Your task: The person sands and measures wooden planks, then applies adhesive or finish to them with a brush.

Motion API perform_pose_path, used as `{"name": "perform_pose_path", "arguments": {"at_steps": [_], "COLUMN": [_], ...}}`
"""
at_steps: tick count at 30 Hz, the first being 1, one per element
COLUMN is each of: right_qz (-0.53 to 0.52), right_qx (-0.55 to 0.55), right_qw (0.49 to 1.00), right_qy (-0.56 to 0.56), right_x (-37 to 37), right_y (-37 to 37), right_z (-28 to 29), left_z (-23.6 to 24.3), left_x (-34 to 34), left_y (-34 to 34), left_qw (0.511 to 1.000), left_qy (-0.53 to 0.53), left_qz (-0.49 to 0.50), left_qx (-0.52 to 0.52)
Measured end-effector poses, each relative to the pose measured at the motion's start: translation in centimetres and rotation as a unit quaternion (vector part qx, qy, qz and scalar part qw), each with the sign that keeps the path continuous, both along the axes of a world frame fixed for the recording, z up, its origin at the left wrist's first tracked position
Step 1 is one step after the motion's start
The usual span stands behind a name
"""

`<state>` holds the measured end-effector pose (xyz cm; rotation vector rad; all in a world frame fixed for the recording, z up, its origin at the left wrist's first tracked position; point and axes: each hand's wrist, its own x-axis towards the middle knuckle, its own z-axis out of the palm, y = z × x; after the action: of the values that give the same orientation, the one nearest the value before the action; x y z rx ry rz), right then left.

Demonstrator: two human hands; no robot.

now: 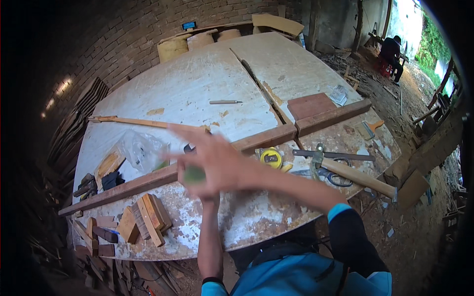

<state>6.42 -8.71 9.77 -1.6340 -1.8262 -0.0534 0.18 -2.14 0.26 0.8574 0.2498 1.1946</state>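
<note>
My right hand [223,162] crosses over my left hand [203,190] above the wooden beam at the middle of the worktable. Its fingers are stretched out and apart, pointing left, and smeared by motion. A small green object [193,174] shows between the hands, seemingly in my left hand; blur hides its kind. Most of the left fingers are covered by my right hand. Beneath both hands runs the long wooden beam [148,178]. A clear plastic bag [140,150] lies left of them, and a yellow tape measure [270,158] to the right.
At right lie a hammer [355,177], scissors [340,172], a flat dark bar [333,155] and a scraper [370,129]. Wooden blocks [145,219] sit at front left. A chisel-like tool [224,102] rests farther back, beside a long slot [261,85]. A person [391,54] sits far right.
</note>
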Motion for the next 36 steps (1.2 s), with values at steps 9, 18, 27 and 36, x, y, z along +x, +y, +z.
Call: {"name": "perform_pose_path", "arguments": {"at_steps": [9, 18, 27, 36], "right_qz": [-0.084, -0.062, 0.029, 0.059], "right_qx": [0.038, 0.121, 0.141, 0.107], "right_qw": [0.996, 0.988, 0.977, 0.977], "right_qy": [0.0, -0.073, -0.157, -0.173], "right_x": [0.5, -1.1, -1.9, -1.4], "right_y": [2.6, 0.7, 0.5, 0.3], "right_z": [-0.5, -4.3, -1.1, -1.1], "left_z": [0.1, 2.5, 2.1, 1.8], "left_x": [0.5, 2.4, 1.0, -0.1], "left_y": [2.9, 3.7, 2.1, 1.3], "left_qw": [0.955, 0.962, 0.963, 0.964], "left_qy": [0.081, 0.064, 0.065, 0.07], "left_qz": [0.096, 0.09, 0.105, 0.114], "left_qx": [0.27, 0.251, 0.239, 0.231]}}
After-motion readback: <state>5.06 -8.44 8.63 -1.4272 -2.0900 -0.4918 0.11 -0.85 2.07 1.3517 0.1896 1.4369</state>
